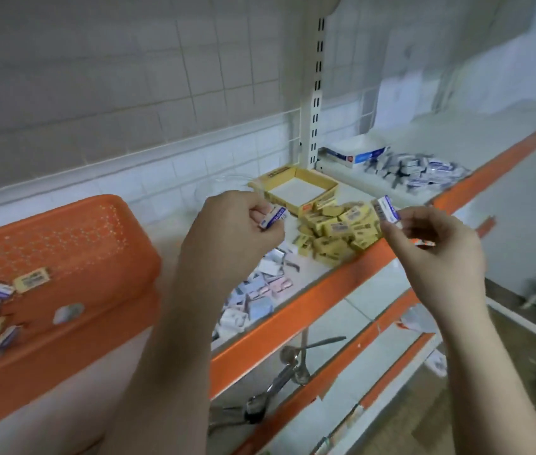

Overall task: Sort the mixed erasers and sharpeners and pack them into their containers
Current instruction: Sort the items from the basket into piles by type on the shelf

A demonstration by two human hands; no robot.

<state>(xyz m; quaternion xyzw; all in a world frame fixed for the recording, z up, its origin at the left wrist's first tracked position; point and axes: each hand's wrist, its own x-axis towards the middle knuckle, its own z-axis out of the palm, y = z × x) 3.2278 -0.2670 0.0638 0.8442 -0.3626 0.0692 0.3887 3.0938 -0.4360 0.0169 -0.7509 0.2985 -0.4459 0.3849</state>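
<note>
**Two erasers held over the shelf**

Orange basket (63,244) sits nearest, left. Above the shelf (293,310), left hand (230,231) pinches an eraser (273,216); right hand (434,247) pinches another eraser (388,208). Beyond: yellow pile (339,231), open yellow box (296,192).

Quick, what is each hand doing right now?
Left hand: fingers grip a blue-and-white eraser.
Right hand: fingers pinch another blue-and-white eraser.
</note>
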